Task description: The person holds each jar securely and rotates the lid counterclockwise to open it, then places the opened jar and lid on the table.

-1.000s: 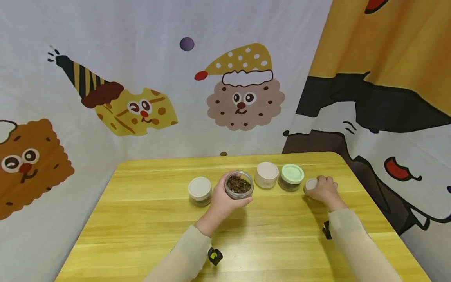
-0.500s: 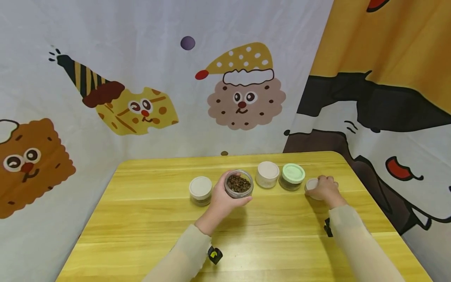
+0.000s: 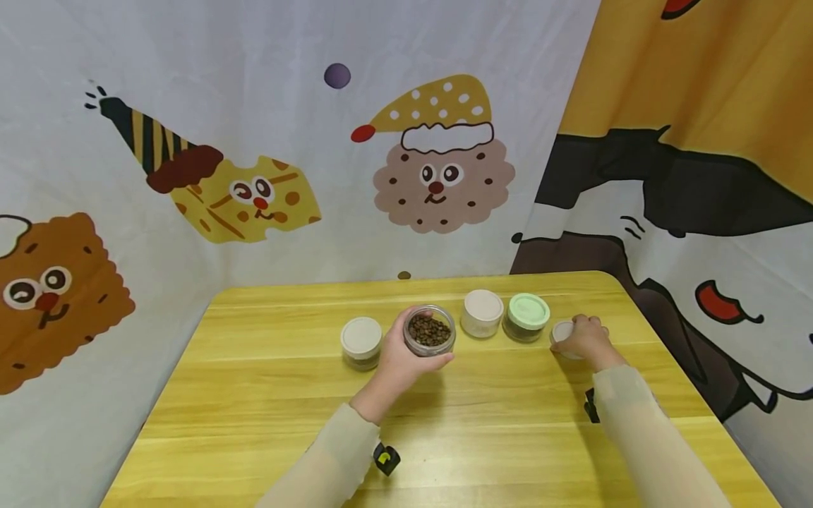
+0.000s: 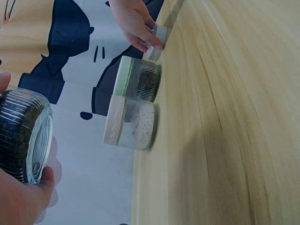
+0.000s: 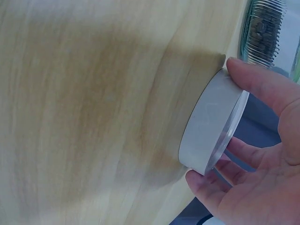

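Note:
My left hand (image 3: 399,361) grips a lidless glass jar (image 3: 432,351) of coffee beans (image 3: 429,330), held up over the table. In the left wrist view the ribbed side of this jar (image 4: 23,131) shows, with the thumb along its base. Over at the right, my right hand (image 3: 586,340) holds a round white lid (image 3: 562,331) by its edge. The right wrist view has the thumb on one side of the lid (image 5: 211,119) and the fingertips on the opposite side, with the lid right at the tabletop.
Left of the held jar stands a white-lidded jar (image 3: 361,340). Another white-lidded jar (image 3: 481,314) and a green-lidded jar (image 3: 526,319) with dark contents stand side by side between my hands. Behind the wooden table (image 3: 267,416) hangs a printed curtain (image 3: 267,106).

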Available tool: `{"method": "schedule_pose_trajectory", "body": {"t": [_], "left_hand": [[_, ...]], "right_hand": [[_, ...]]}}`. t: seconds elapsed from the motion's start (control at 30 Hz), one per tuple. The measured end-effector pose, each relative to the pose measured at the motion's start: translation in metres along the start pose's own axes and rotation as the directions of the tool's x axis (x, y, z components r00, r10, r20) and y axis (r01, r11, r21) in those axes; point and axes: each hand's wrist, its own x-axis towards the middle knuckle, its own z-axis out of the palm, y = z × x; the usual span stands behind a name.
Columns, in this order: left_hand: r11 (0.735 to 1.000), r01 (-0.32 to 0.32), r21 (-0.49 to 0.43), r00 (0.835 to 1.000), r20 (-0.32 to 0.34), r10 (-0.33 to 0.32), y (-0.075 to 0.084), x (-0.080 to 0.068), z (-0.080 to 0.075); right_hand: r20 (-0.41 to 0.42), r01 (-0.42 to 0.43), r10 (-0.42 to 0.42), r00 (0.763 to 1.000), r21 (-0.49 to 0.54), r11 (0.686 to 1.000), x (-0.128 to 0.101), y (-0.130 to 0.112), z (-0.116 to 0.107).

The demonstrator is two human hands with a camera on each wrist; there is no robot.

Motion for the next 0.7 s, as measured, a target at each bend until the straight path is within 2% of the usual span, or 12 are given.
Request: {"method": "schedule_pose_trajectory", "body": {"t": [0.47,0.7], "left_hand": [[1.000,-0.025,-0.015,1.000,-0.003,0.025,-0.001,-0.001,-0.003],[0.999,-0.032,-0.023,0.999,-0.006,0.032,-0.002,-0.001,-0.004]], "right_hand": [[0.007,0.007,-0.007,1.000,0.017,1.000,-0.002,-0.002,-0.002],[-0.013,0.015,-0.015,1.000,0.019,1.000,-0.008,-0.010,-0.011]]}}
